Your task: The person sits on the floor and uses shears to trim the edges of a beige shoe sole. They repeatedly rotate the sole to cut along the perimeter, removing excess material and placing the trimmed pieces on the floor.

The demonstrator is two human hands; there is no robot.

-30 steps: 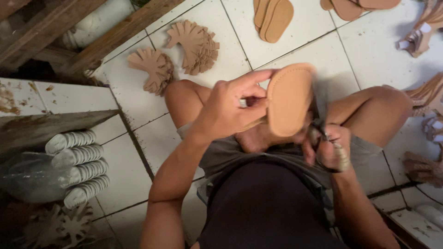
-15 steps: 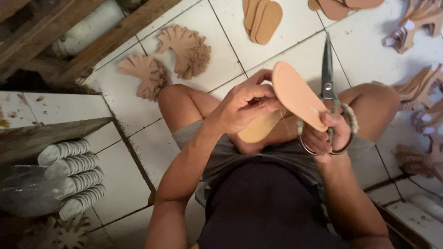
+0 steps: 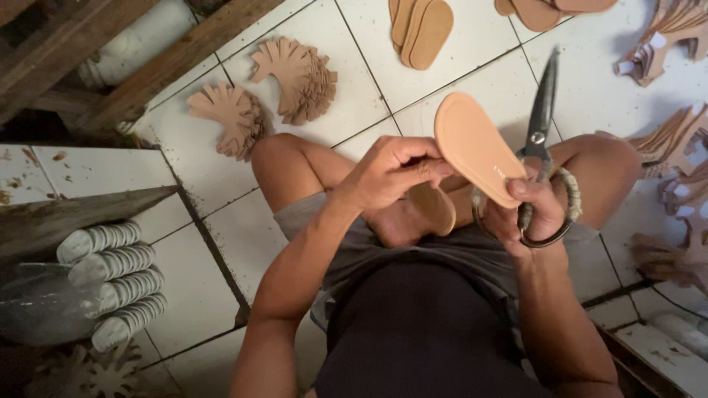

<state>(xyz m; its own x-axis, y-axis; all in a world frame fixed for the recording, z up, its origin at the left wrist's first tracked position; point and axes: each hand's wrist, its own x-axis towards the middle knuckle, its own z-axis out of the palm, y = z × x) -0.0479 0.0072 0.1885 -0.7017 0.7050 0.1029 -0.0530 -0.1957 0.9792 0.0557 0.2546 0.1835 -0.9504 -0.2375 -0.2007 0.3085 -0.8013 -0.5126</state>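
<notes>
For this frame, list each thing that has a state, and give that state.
left hand: gripping the sole's edge
right hand: shut on the scissors' handles, thumb on the sole
tan sole: held up, tilted
scissors: blades shut, pointing away
fan-shaped cutouts: stacked on the tiled floor
soles on the floor: lying overlapped

Tan sole-shaped insole piece (image 3: 476,147), flat, oval, smooth face up, tilted with its rounded toe end toward far-left, held above the lap at centre-right. Near edge pinched by the left hand (image 3: 391,173); lower right end rests against the thumb of the right hand (image 3: 527,210). Large dark metal scissors (image 3: 540,125) just right of the insole, blades together, pointing far, loop handles wrapped in cord, gripped in the right hand.
</notes>
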